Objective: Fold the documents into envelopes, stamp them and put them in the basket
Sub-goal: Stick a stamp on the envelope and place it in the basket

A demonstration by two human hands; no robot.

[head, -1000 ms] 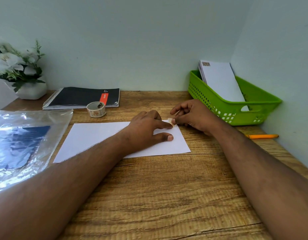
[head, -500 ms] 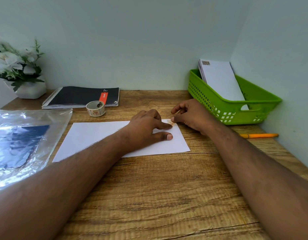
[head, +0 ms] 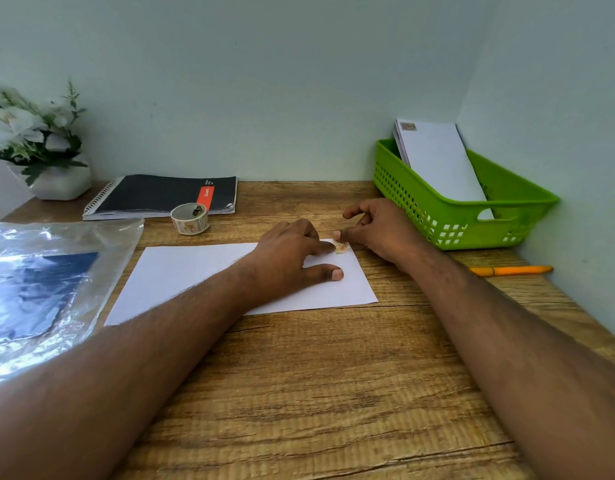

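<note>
A white envelope (head: 181, 271) lies flat on the wooden desk (head: 333, 393). My left hand (head: 292, 258) rests on its right half, fingers spread, the index tip beside a small stamp (head: 341, 247) at the far right corner. My right hand (head: 378, 226) hovers just right of that corner, thumb tip touching the stamp's edge, other fingers curled up. A roll of stamps (head: 190, 219) stands behind the envelope. The green basket (head: 448, 223) at the back right holds stamped white envelopes (head: 437, 161) leaning on its far wall.
A black spiral notebook (head: 160, 194) lies at the back. A clear plastic sleeve with a blue sheet (head: 39, 282) covers the left side. A white flower pot (head: 57, 181) stands in the far left corner. An orange pen (head: 510, 270) lies by the right wall.
The stamp has gone from pinched between my right fingers to lying flat on the envelope's corner. My right fingers have lifted and opened; my left hand has stayed on the envelope.
</note>
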